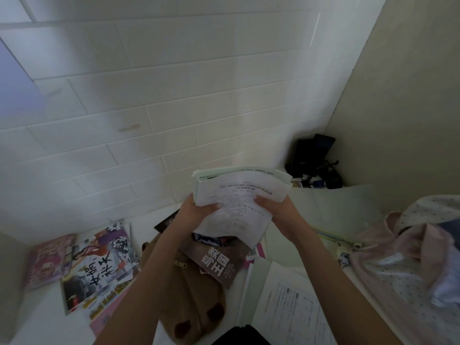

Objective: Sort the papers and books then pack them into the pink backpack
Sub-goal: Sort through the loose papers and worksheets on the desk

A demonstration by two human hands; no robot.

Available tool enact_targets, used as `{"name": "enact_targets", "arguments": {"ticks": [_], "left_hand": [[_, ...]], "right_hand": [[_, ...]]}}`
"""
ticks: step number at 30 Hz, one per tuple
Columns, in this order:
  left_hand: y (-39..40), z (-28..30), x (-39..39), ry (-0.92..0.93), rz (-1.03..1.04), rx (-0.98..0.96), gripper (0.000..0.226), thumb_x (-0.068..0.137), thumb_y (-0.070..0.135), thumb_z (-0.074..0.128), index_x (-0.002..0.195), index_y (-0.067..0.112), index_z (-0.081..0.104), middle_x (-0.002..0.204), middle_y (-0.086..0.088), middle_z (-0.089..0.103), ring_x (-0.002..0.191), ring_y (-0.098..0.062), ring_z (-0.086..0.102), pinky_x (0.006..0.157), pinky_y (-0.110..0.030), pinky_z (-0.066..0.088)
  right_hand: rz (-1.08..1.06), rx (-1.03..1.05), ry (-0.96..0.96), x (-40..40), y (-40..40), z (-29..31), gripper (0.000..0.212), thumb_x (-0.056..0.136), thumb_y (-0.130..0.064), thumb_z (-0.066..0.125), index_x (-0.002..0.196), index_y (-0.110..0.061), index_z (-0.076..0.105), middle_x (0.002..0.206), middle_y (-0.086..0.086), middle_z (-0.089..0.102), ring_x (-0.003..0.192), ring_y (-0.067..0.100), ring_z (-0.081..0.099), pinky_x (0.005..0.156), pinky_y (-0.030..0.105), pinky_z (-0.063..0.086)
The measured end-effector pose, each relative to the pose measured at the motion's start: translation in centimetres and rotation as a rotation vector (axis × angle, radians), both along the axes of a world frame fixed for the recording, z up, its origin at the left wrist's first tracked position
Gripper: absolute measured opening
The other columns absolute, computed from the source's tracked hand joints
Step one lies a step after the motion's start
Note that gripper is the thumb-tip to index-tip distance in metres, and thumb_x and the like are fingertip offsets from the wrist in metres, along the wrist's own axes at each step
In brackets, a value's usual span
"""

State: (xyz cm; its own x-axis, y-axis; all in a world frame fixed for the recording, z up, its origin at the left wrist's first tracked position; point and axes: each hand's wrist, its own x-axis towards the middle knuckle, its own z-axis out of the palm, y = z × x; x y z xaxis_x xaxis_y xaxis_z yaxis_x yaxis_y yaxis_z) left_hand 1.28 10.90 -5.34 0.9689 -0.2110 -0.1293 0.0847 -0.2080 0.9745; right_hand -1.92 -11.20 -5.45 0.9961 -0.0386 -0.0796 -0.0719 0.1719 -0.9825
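Both hands hold up a thick stack of white printed papers (245,192) in front of the tiled wall. My left hand (199,210) grips the stack's left edge, and my right hand (278,207) grips its right side with the thumb on top. The lower sheets droop between the hands. The pink dotted backpack (408,252) lies at the right on the white table (44,317). Below the hands lies a brown book (219,262) with white characters. At the left lie an illustrated book (99,265) and a pink book (47,262).
A brown plush pouch (191,302) with a zipper lies under my left forearm. An open printed booklet (288,307) lies at the bottom right, a pale green folder (331,202) behind my right hand. Black devices and cables (313,160) fill the back corner.
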Motion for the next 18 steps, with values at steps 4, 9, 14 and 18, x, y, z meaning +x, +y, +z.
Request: {"name": "enact_targets", "arguments": {"ticks": [4, 9, 14, 18], "left_hand": [[0.2, 0.0, 0.6, -0.005, -0.009, -0.046, 0.024, 0.075, 0.016, 0.078, 0.086, 0.036, 0.069, 0.083, 0.021, 0.071, 0.079, 0.004, 0.067, 0.065, -0.011, 0.052], [-0.2, -3.4, 0.0, 0.048, -0.032, 0.127, 0.027, 0.076, 0.016, 0.077, 0.092, 0.032, 0.061, 0.088, 0.018, 0.063, 0.08, 0.007, 0.057, 0.064, -0.009, 0.044], [-1.0, -3.8, -0.2, 0.065, -0.014, 0.079, 0.02, 0.084, 0.029, 0.069, 0.099, 0.04, 0.06, 0.096, 0.021, 0.064, 0.085, 0.011, 0.057, 0.069, -0.012, 0.045], [-1.5, -2.3, 0.8, -0.019, 0.085, -0.002, 0.015, 0.086, 0.02, 0.067, 0.087, 0.035, 0.063, 0.073, 0.028, 0.069, 0.069, 0.012, 0.064, 0.053, -0.005, 0.047]], "right_hand": [[-0.027, -0.027, -0.069, -0.1, -0.3, 0.6, 0.033, 0.086, -0.01, 0.067, 0.118, -0.006, 0.063, 0.118, 0.016, 0.066, 0.111, 0.035, 0.061, 0.092, 0.051, 0.051], [-0.035, -0.106, 0.123, -0.8, 0.0, -2.0, 0.029, 0.082, -0.017, 0.072, 0.111, -0.017, 0.068, 0.114, 0.01, 0.069, 0.109, 0.03, 0.063, 0.094, 0.053, 0.05], [-0.138, -0.164, 0.168, -0.7, 0.8, -3.0, 0.026, 0.088, -0.019, 0.065, 0.114, -0.016, 0.064, 0.117, 0.011, 0.066, 0.106, 0.024, 0.063, 0.094, 0.046, 0.051], [-0.142, -0.202, 0.145, 0.3, 0.3, -1.7, 0.023, 0.085, -0.026, 0.069, 0.106, -0.019, 0.067, 0.105, 0.005, 0.07, 0.097, 0.02, 0.066, 0.084, 0.039, 0.056]]}}
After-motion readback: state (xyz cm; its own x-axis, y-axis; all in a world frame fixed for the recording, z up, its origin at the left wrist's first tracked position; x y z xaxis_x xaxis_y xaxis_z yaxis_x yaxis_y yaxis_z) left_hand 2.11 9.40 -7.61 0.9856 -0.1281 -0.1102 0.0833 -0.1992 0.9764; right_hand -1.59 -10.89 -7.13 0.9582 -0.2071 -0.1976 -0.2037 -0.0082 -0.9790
